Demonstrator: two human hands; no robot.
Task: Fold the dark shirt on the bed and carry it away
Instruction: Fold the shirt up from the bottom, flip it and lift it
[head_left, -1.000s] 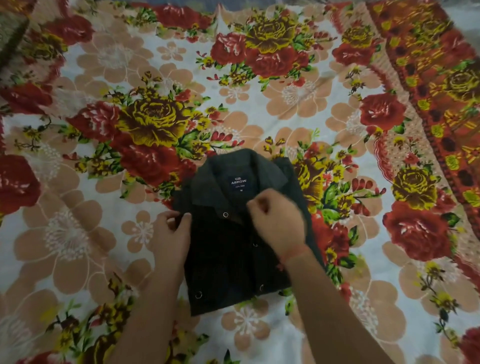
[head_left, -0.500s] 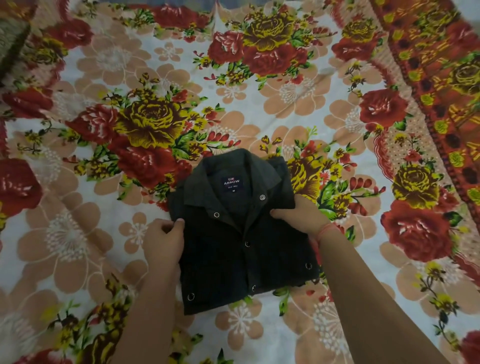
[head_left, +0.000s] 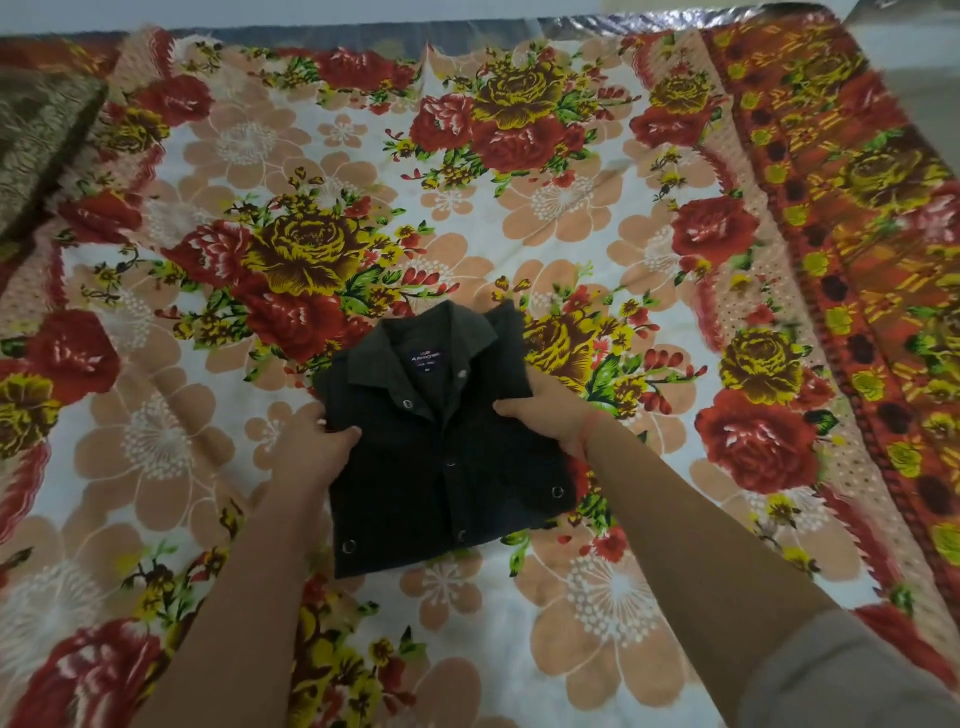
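The folded dark shirt (head_left: 441, 467) is being held on the bed (head_left: 156, 447) near centre. Its 9 o'clock edge is being pinched by the left grip (head_left: 311, 441), its 3 o'clock edge by the right grip (head_left: 550, 410).

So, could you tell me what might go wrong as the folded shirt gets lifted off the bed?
The left hand and right hand grip the dark shirt only at its upper side edges, so the unsupported lower half may sag and unfold when lifted. The shirt lies directly on the floral bedsheet, so a grip reaching under could pinch the sheet too. The collar lies spread open and might crumple.
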